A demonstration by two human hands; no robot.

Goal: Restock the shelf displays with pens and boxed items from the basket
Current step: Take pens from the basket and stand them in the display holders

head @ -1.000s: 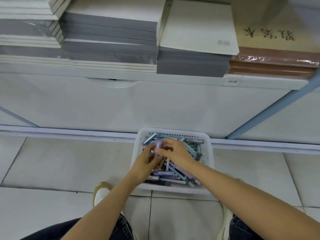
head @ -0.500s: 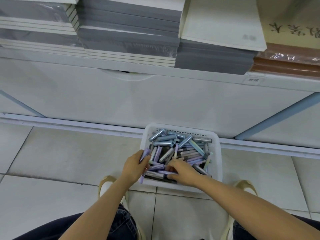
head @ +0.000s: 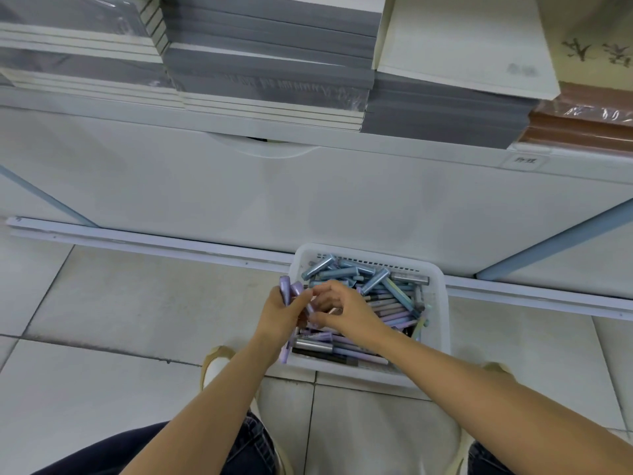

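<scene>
A white plastic basket sits on the floor against the shelf base, full of blue, purple and grey pens. My left hand is at the basket's left rim and grips a small bunch of purple pens, whose ends stick out above and below the fist. My right hand hovers over the basket's left half, touching the left hand, and pinches a purple pen against that bunch. The pens under both hands are hidden.
Stacks of grey and white notebooks and a brown wrapped stack fill the shelf above. My shoes stand on the tiled floor on either side of the basket's near edge.
My right hand rose from the basket's near edge with a purple pen and moved left to meet the left hand. The left hand lifted slightly with its bunch. The camera tilted down.
</scene>
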